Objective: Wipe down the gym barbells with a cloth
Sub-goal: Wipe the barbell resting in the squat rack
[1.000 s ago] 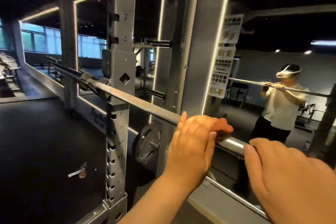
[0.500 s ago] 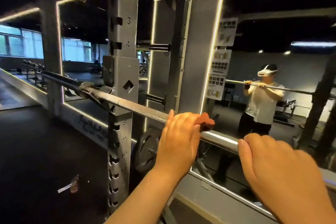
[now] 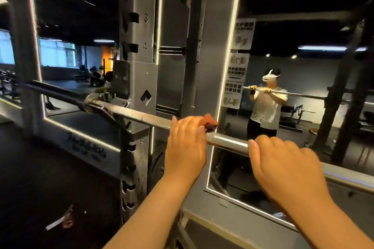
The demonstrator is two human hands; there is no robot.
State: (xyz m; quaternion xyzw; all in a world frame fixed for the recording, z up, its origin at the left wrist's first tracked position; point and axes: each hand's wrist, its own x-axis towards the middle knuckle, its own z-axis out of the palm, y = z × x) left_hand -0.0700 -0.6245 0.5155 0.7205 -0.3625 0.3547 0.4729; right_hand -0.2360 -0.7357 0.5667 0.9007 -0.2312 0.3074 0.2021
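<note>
The barbell (image 3: 141, 116) rests on the rack upright (image 3: 139, 26), its long axis running from there down toward the person. The left hand (image 3: 187, 143), nearer the upright, clasps a reddish cloth (image 3: 210, 122) around the barbell; the right hand (image 3: 283, 168), farther off, grips bare steel.

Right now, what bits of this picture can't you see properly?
Head view:
Cloth: the left hand covers it; only a reddish corner shows.
Barbell: its right end is hidden by the right hand and the picture's edge.
Object on the floor: too dark and blurred to name.
Mirror signs: print too small.
</note>
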